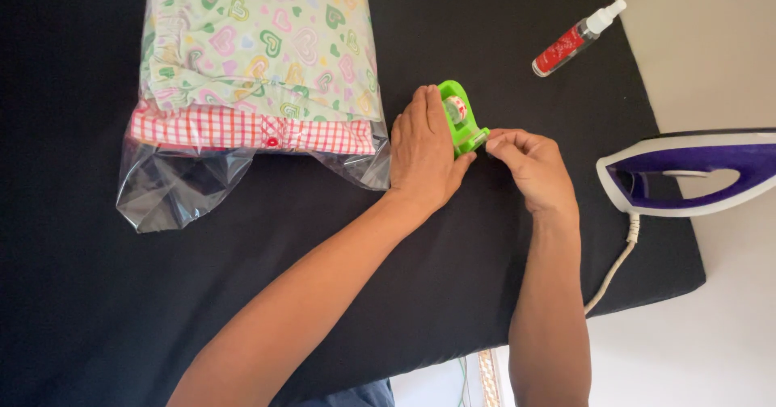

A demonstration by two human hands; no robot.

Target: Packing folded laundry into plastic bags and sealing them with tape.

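Note:
A small green tape dispenser [461,114] lies on the black padded mat [453,294]. My left hand [422,150] grips its left side and holds it down. My right hand [529,164] pinches with thumb and forefinger at the dispenser's cutter end, where a thin strip of clear tape is hard to make out. Just left of my left hand lies a clear plastic bag [178,182] with its open end slack. Inside it are folded clothes: a pale garment with coloured hearts [259,39] on top of a red checked one [234,130].
A purple and white iron [687,172] rests at the mat's right edge, its white cord [614,265] trailing down off the mat. A small spray bottle [575,39] with a red label and white cap lies at the upper right. The pale floor surrounds the mat.

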